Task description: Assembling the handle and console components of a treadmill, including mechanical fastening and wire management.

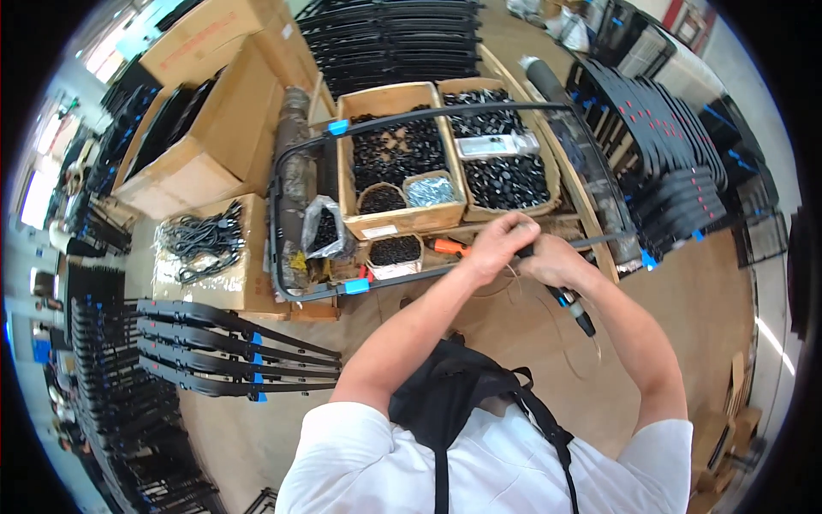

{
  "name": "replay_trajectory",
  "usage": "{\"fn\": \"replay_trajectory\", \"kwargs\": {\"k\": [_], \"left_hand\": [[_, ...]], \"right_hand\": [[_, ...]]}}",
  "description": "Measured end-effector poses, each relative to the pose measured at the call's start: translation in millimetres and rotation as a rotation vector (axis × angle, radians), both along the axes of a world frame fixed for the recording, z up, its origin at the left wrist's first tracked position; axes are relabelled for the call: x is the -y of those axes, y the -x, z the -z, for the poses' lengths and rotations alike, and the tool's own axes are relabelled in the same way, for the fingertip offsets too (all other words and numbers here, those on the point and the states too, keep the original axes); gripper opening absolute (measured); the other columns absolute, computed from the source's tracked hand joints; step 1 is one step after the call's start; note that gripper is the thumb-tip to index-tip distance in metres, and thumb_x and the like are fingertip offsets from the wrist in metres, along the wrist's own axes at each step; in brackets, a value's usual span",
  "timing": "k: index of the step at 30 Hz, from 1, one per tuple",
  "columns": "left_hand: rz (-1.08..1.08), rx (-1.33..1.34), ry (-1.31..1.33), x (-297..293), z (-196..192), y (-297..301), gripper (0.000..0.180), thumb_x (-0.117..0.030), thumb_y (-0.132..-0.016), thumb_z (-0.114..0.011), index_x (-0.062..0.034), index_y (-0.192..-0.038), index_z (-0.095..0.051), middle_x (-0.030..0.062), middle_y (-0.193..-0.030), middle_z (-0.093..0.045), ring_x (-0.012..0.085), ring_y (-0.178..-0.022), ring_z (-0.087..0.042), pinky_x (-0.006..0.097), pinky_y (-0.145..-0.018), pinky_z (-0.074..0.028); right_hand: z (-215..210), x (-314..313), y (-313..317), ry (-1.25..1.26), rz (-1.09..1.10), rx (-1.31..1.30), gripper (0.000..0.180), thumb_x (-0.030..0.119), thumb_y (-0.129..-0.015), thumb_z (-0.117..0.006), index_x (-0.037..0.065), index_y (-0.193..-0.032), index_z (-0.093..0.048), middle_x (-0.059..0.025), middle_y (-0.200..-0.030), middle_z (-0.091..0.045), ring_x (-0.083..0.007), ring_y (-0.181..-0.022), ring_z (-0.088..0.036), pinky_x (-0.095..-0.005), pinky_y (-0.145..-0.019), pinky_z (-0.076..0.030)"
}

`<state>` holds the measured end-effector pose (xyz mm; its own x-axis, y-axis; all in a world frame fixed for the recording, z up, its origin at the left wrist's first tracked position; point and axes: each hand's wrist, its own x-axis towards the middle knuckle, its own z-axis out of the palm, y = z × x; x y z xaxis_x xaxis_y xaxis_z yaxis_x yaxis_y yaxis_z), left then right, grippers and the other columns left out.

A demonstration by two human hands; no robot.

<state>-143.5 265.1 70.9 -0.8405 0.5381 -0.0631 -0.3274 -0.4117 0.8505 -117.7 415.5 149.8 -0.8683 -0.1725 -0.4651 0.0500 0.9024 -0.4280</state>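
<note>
A large black rectangular frame (pixel 445 110) with rounded corners and blue tape tabs lies over the bench, across the parts boxes. At its near bar, right of the middle, my two hands meet. My left hand (pixel 501 246) is closed, thumb and fingers pinched at the bar; what they hold is hidden. My right hand (pixel 555 261) is curled around a slim power screwdriver (pixel 575 310), whose black body sticks out below the hand toward me. A thin cord trails from its tail. The tool's front end is mostly covered by my fingers. An orange-handled tool (pixel 449 247) lies just left of my left hand.
Wooden boxes (pixel 345 171) hold black clips and silvery small parts. A plastic bag (pixel 324 227) and a small box of black screws (pixel 396 252) stand nearer. Cables (pixel 201 240) lie on a carton at left. Stacked black frames (pixel 231 347) jut out at lower left; more stacks (pixel 659 128) stand right.
</note>
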Motion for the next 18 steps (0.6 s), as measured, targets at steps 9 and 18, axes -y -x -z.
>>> {"fn": "replay_trajectory", "kwargs": {"k": [9, 18], "left_hand": [[-0.316, -0.332, -0.026, 54.7, -66.4, 42.8, 0.022, -0.022, -0.101, -0.066, -0.0037, -0.089, -0.068, 0.0024, -0.11, -0.061, 0.0099, -0.102, -0.055, 0.028, -0.089, -0.044], [-0.428, 0.255, 0.313, 209.2, 23.8, 110.4, 0.067, -0.055, -0.098, -0.07, 0.0069, -0.122, -0.062, 0.0179, -0.117, -0.069, 0.0204, -0.104, -0.065, 0.036, -0.089, -0.054]], "right_hand": [[-84.6, 52.1, 40.4, 0.148, 0.025, -0.078, 0.06, 0.038, -0.079, -0.077, 0.003, -0.126, -0.067, -0.0256, -0.107, -0.075, -0.037, -0.103, -0.074, -0.0429, -0.09, -0.056], [0.7, 190.7, 123.9, -0.042, -0.278, -0.278, 0.07, 0.028, -0.076, -0.08, 0.0, -0.135, -0.056, -0.0278, -0.101, -0.074, -0.0421, -0.094, -0.075, -0.0503, -0.085, -0.061]]}}
